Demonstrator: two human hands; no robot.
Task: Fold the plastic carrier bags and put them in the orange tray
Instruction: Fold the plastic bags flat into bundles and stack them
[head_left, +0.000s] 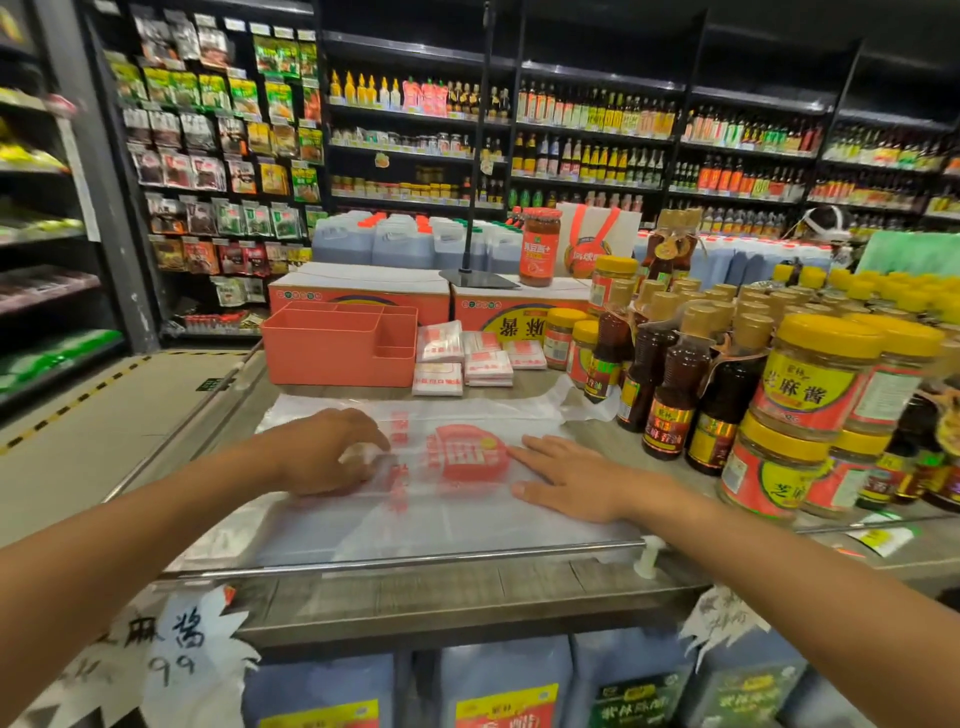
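- Head view: my left hand (322, 453) pinches the carrier bag (457, 519) on the worktop (374, 391).
- My right hand (567, 479) presses it, fingers flat.
- The orange tray (332, 356) stands behind.

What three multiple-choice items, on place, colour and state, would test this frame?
1. Relative to the orange plastic tray, the folded white-and-red plastic bags lie: A inside; B beside it on the counter; C beneath.
2. The flat translucent plastic carrier bag is printed: A red; B green; C blue.
3. The right hand is: A gripping a bottle; B raised; C flat on that bag.
Answers: B, stacks sit right of the tray; A, red logo shows; C, straight fingers press it.
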